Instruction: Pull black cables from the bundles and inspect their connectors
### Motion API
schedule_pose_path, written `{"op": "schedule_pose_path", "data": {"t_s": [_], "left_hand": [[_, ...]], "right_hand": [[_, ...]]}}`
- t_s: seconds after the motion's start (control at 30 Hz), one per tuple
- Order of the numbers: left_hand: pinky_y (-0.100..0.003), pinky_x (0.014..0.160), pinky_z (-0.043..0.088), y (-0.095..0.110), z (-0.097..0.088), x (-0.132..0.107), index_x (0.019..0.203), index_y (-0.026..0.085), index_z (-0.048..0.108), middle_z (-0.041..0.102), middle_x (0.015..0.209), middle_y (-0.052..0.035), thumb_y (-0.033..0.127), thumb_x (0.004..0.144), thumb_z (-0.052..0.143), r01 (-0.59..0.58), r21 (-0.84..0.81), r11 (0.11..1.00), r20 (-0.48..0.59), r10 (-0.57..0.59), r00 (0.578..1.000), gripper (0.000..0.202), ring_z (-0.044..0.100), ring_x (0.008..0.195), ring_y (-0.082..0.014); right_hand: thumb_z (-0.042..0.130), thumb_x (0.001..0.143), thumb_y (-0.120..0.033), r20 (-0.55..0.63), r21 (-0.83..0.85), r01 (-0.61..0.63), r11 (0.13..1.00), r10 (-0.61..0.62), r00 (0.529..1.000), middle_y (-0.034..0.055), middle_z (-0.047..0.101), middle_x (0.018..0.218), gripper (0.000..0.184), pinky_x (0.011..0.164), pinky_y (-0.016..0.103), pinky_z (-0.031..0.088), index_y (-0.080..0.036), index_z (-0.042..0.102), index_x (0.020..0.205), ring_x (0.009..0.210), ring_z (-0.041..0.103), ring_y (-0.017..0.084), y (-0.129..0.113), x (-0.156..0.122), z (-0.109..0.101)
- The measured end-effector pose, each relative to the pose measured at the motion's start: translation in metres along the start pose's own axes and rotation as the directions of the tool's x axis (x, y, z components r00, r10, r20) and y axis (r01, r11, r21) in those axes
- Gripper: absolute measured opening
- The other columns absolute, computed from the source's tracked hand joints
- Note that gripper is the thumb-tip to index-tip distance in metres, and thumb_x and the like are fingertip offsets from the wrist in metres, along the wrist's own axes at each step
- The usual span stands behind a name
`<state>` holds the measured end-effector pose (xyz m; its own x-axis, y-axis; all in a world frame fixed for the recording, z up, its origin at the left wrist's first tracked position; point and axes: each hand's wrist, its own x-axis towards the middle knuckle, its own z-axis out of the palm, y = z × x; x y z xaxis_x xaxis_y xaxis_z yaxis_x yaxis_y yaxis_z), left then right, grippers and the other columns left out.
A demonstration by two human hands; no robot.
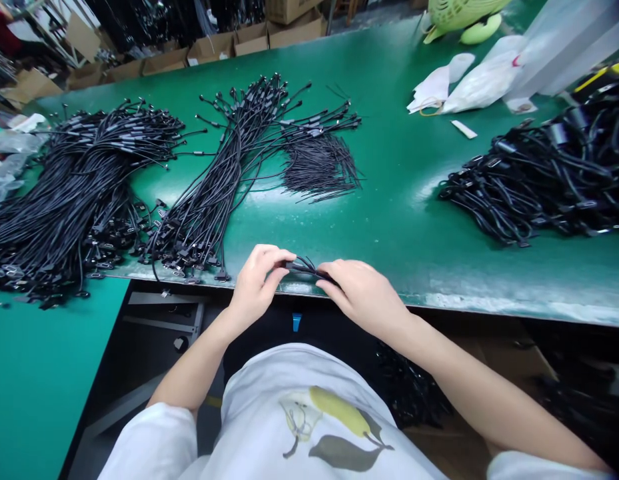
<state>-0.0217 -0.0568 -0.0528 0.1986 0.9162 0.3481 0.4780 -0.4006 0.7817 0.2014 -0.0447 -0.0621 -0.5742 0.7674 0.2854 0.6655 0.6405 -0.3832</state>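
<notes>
Near the front edge of the green table, my left hand [262, 277] and my right hand [362, 293] pinch a short black cable [306, 268] between them. Its ends are hidden in my fingers, and thin black strands stick up along it. Beyond my hands lies a heap of thin black ties [322, 167]. To its left stretches a loose bundle of black cables [234, 160], with connectors at the near end. Another, bigger pile of black cables [84, 173] covers the far left.
On the right lies a pile of coiled black cables [544, 180]. Behind it are white plastic bags [482, 90], a small white strip [464, 129] and a green basket [456, 15]. Cardboard boxes [212, 48] line the table's far side.
</notes>
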Motion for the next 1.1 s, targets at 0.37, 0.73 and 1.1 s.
{"op": "schedule_pose_path", "data": {"t_s": [0.37,0.73,1.1], "left_hand": [[-0.035,0.089,0.05,0.0,-0.014,0.013,0.089,0.021,0.066,0.069,0.106,-0.0063,0.01,0.091,0.047,-0.228,-0.11,0.967,0.09,0.238,0.967,0.022,0.062,0.101,-0.0176],[-0.044,0.114,0.034,-0.005,0.037,0.001,0.114,0.022,0.052,0.043,0.148,-0.0121,0.04,0.097,0.046,0.215,-0.633,0.744,0.108,-0.19,0.976,0.025,0.041,0.138,-0.0231],[-0.039,0.121,0.024,0.013,0.069,0.016,0.139,0.021,0.048,0.042,0.152,-0.0076,0.04,0.098,0.041,0.38,-0.563,0.734,0.093,-0.401,0.911,0.046,0.034,0.144,-0.0226]], "right_hand": [[0.033,0.101,-0.032,0.323,0.5,-0.217,0.838,0.052,0.945,0.0078,0.066,0.1,0.031,0.075,0.032,0.047,-0.019,0.048,0.124,0.085,0.063,0.021,-0.01,0.01,0.004],[0.037,0.1,-0.025,0.051,0.298,-0.151,0.943,0.142,0.989,0.0118,0.066,0.114,0.023,0.077,0.034,0.05,-0.018,0.05,0.118,0.097,0.066,0.024,-0.014,0.023,0.022],[0.031,0.103,-0.026,0.004,-0.176,-0.072,0.982,0.074,0.997,0.0135,0.066,0.089,0.029,0.063,0.033,0.048,-0.009,0.053,0.113,0.078,0.065,0.023,-0.008,0.025,0.031]]}}
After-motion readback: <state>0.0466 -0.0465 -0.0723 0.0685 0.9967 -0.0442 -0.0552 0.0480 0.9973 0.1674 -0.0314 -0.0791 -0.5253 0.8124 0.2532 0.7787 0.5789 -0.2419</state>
